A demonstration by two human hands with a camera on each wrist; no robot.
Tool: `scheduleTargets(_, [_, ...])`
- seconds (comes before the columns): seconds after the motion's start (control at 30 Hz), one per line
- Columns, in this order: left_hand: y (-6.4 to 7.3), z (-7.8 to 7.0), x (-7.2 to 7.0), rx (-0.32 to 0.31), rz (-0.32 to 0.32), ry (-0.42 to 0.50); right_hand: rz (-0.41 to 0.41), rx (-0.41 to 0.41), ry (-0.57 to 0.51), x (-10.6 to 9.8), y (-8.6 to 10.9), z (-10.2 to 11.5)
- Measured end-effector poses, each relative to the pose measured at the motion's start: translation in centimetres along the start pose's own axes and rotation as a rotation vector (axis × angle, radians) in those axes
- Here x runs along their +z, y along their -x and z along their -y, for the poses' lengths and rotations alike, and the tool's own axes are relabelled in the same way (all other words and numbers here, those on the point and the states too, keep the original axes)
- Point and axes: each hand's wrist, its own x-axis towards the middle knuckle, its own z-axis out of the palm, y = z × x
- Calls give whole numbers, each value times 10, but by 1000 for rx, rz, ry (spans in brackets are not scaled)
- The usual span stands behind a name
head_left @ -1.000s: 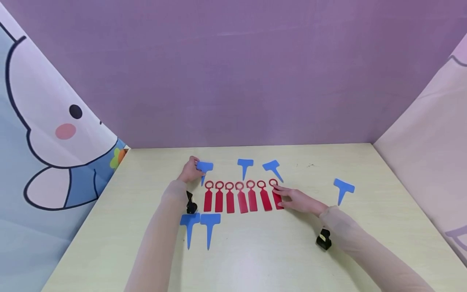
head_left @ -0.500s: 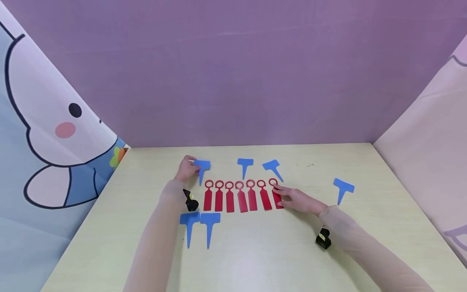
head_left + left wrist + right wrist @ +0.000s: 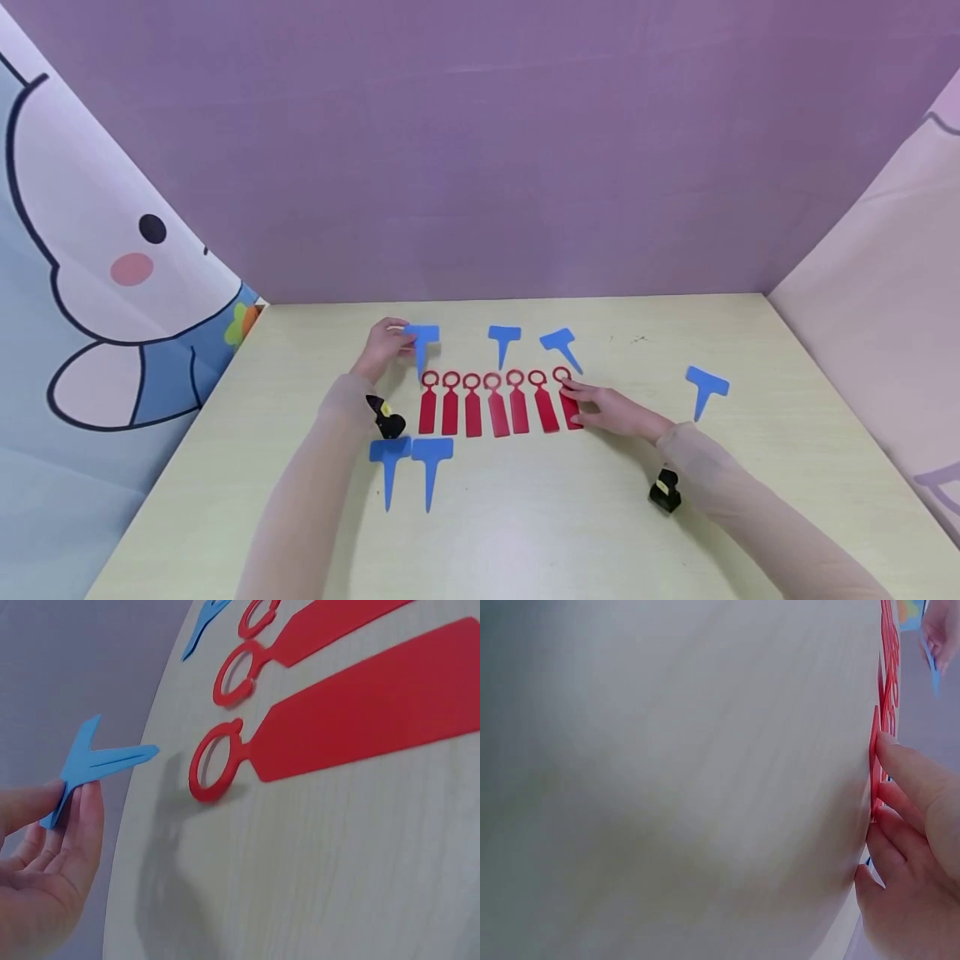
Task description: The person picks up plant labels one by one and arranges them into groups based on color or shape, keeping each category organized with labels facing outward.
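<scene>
The left hand [image 3: 381, 350] pinches a blue tag [image 3: 79, 766] that slack fingers could drop; the right hand [image 3: 613, 412], fingers spread, might nudge a red tag [image 3: 568, 407].

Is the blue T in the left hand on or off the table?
Off: the left hand pinches the blue T above the table, shadow falling separately.

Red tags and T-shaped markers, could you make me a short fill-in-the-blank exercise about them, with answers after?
1. The T-shaped marker pinched by the left hand is colored ____.
2. The row holds ____ red tags.
3. In the head view, the right hand touches the tag at the row's ____ end.
4. Nearer the person than the row lie ____ T-shaped markers.

Missing words: blue; seven; right; two.
</scene>
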Motion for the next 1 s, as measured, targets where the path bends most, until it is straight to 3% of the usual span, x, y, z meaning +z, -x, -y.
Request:
scheduleTargets(0.13, [21, -17, 5, -20, 18, 58, 3, -4, -4, 1, -1, -2])
scheduleTargets(0.23, [29, -21, 8, -29, 14, 72, 4, -6, -5, 2, -2, -4])
scheduleTargets(0.53, [23, -6, 16, -16, 52, 109, 2, 7, -8, 2, -3, -6])
scheduleTargets(1.0, [44, -3, 31, -27, 149, 127, 4, -3, -2, 2, -4, -6])
